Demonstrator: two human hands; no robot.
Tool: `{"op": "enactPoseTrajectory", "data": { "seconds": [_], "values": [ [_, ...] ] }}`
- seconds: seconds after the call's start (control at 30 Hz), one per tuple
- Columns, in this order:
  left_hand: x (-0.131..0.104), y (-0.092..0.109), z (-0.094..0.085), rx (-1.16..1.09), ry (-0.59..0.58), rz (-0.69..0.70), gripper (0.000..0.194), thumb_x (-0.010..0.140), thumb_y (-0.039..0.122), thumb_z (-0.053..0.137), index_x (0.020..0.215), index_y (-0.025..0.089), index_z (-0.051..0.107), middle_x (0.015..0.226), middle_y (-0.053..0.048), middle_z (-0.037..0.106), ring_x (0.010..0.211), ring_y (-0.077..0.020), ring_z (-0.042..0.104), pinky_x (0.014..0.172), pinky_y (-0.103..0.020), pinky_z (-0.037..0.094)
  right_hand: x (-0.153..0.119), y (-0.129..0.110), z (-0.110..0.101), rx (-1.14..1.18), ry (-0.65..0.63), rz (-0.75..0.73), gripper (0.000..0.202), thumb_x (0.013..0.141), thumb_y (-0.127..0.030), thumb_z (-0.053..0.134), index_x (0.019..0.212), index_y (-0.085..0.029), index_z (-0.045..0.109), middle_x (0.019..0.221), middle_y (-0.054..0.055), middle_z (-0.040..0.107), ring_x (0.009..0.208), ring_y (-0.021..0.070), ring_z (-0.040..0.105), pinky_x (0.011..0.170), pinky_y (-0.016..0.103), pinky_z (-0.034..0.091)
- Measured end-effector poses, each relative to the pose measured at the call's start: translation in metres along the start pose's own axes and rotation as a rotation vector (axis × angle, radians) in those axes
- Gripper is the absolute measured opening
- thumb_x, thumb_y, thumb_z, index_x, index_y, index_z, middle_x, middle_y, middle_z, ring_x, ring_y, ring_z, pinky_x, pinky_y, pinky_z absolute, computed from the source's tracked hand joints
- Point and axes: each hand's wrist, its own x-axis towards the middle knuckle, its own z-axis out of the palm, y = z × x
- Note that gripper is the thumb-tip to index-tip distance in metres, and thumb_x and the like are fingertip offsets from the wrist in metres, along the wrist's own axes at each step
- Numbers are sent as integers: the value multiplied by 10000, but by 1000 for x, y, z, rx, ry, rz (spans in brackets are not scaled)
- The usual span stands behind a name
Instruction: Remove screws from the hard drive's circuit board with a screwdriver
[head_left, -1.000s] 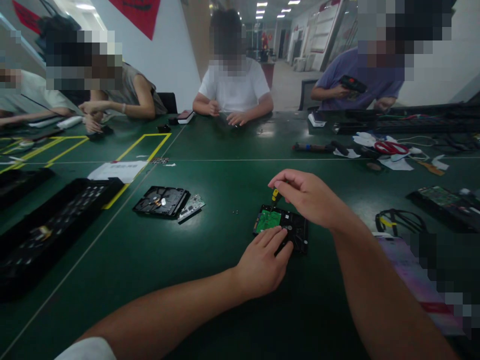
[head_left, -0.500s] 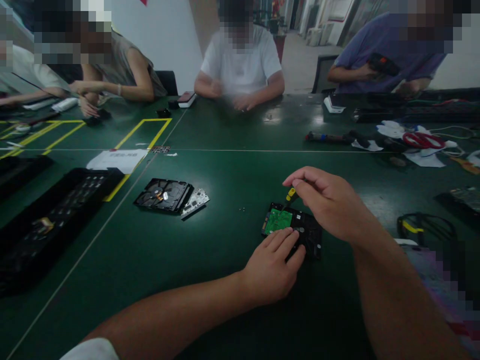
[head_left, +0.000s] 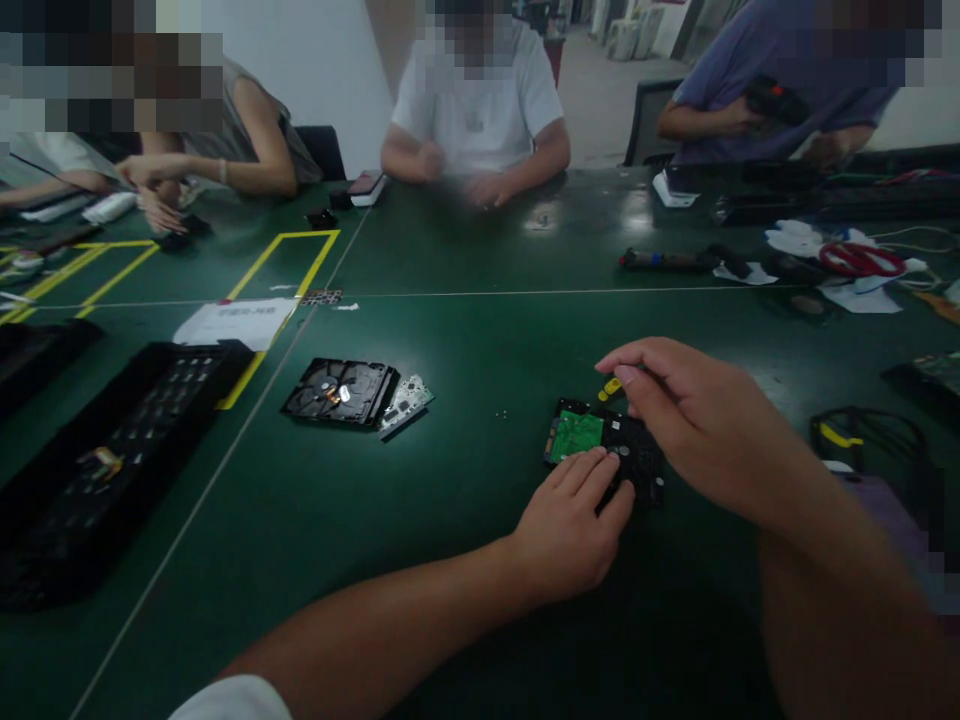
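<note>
My right hand [head_left: 686, 425] has a small yellow-handled screwdriver [head_left: 612, 389] pinched between bent fingers and thumb, with no wide gap left in the grip; the tool slants down to the left, its dark tip at the upper right part of a green circuit board [head_left: 576, 434], though whether it sits in a screw I cannot tell; the board lies on a black hard drive [head_left: 646, 452], flat on the green table [head_left: 420, 540] in front of me; my left hand [head_left: 568, 528] reaches over the drive's near edge, fingers bent and side by side on top, thumb set a little apart; whether it squeezes the drive or only rests there, I cannot tell.

Just left of the drive lie a few tiny bright pieces [head_left: 501, 414], too small to make out; farther left is a second drive [head_left: 345, 390], a loose circuit board [head_left: 406, 405] right beside its right end; beyond that, a long black tray [head_left: 193, 418] stands at the left, near a sheet of paper [head_left: 234, 325]; across the table, a person in a white shirt [head_left: 480, 110] sits with both forearms on the tabletop.
</note>
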Motion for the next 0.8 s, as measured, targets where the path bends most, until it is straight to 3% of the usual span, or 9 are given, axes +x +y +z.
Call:
{"op": "enactPoseTrajectory", "data": {
  "seconds": [0.33,0.8],
  "values": [
    [-3,2,-2,9,-13,16,490,1001,291,505,1451,103,542,1553,-214,495,1479,-375,436,1221,-529,394,-7,-4,-4,-7,8,49,140,988,-319,535,1035,-244,644,837,61,719,788,250,676,673,361,468],
    [-3,5,-2,40,0,28,488,981,282,525,1430,92,540,1534,-225,497,1468,-377,431,1202,-539,403,-6,-6,-10,-102,60,-32,146,938,-349,582,919,-262,697,914,68,737,847,276,662,749,399,454]
  ]
}}
